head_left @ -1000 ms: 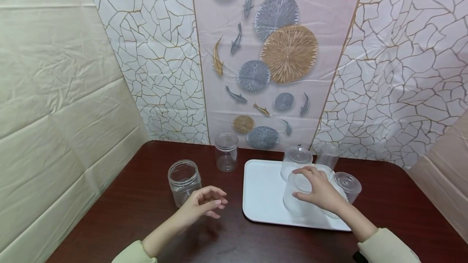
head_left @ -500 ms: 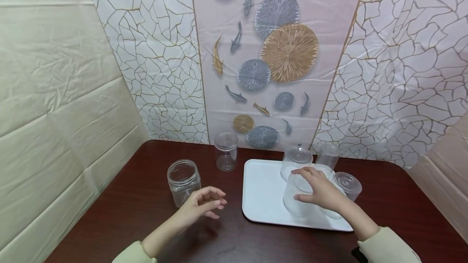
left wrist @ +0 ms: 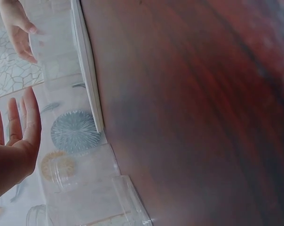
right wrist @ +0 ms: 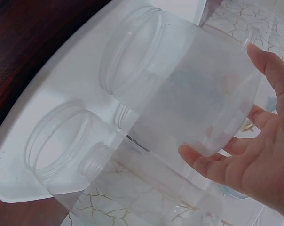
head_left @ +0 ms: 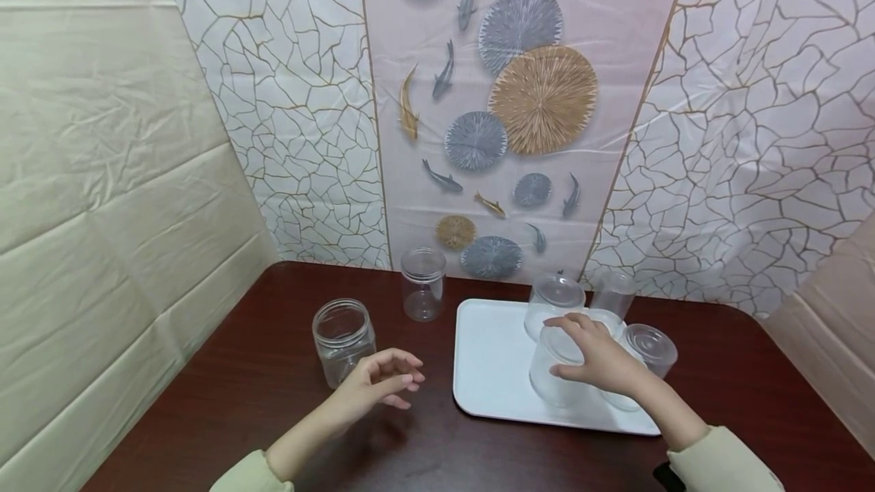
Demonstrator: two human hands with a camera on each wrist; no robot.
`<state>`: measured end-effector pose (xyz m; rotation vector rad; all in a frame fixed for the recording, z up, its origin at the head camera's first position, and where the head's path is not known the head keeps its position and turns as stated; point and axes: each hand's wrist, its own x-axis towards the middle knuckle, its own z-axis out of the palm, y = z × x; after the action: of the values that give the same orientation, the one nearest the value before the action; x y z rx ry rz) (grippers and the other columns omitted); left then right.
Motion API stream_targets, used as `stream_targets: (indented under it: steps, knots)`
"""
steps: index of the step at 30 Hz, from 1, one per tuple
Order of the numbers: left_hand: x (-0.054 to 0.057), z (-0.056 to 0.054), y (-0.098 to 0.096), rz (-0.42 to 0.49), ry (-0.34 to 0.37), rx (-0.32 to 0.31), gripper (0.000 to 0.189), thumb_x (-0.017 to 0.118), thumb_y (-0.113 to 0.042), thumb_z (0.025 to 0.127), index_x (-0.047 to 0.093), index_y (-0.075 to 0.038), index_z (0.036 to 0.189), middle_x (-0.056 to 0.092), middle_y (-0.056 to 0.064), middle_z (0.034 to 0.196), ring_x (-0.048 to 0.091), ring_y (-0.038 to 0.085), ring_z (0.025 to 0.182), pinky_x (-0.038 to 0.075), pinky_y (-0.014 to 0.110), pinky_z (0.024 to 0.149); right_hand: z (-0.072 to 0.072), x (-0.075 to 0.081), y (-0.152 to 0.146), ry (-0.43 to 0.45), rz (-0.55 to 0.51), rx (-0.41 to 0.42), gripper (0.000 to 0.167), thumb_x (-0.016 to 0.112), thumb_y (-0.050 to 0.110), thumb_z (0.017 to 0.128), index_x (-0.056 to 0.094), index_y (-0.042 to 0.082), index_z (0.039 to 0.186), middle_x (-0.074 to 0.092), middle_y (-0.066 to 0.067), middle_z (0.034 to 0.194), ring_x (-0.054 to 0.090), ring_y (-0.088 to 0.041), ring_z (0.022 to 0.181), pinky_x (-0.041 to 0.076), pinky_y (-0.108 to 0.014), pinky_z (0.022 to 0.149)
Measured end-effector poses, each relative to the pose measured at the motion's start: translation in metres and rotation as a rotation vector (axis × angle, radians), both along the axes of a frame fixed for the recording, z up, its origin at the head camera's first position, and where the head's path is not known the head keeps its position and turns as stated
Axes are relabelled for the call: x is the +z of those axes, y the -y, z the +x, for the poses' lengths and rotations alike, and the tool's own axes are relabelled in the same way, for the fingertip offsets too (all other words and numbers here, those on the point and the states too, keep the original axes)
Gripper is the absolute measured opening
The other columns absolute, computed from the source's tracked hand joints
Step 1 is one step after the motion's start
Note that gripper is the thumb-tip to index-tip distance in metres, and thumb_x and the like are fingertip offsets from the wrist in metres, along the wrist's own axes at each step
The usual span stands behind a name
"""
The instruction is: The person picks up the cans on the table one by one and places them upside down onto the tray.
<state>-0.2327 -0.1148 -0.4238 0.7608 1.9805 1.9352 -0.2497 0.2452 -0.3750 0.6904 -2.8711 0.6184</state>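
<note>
Almost nothing has shifted: our right grip [head_left: 603, 355] curls round an upturned jar [head_left: 552, 389], unlifted from the tray [head_left: 487, 370] below; our left grip [head_left: 376, 383], loosely parted, holds nothing.

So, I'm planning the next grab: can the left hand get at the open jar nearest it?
Probably yes: the left hand is empty, and nothing visible stands between it and the open jar.

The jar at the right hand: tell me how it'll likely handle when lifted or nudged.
The jar looks thin-walled, with nothing visible inside, so it's probably light. Its smooth, round wall might slip through the fingers. Being mouth-down with a wide rim, it would likely slide across the tray before tipping.
</note>
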Motion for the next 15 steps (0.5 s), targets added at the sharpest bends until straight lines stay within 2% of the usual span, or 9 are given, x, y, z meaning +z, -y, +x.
stream_targets:
  steps: [5,8,15]
  knots:
    - [0.0009,-0.0013,-0.0005,0.0,-0.019,-0.003,0.033,0.054,-0.007,0.094,0.048,0.014,0.118,0.064,0.019,0.105,0.064,0.008,0.09,0.058,0.039,0.073,0.0002,0.0019,-0.0008,0.059,0.004,0.012,0.069,0.08,0.026,0.072,0.048,0.007,0.13,0.04,-0.034,0.133,0.04,-0.058,0.115,0.041,-0.067,0.085]
    - [0.0014,-0.0021,-0.0006,0.0,-0.027,-0.005,0.032,0.054,-0.007,0.094,0.049,0.014,0.117,0.063,0.021,0.106,0.064,0.008,0.09,0.058,0.04,0.073,0.0011,0.0031,-0.0009,0.049,0.008,0.016,0.071,0.08,0.027,0.071,0.048,0.006,0.131,0.04,-0.034,0.134,0.039,-0.059,0.116,0.041,-0.067,0.085]
    - [0.0027,-0.0027,-0.0016,-0.002,-0.013,-0.007,0.033,0.055,-0.009,0.094,0.049,0.013,0.118,0.064,0.016,0.105,0.064,0.009,0.091,0.058,0.037,0.073,0.0055,0.0074,0.0013,0.017,0.039,0.003,0.072,0.08,0.03,0.071,0.047,0.009,0.132,0.039,-0.033,0.136,0.036,-0.059,0.12,0.038,-0.073,0.08]
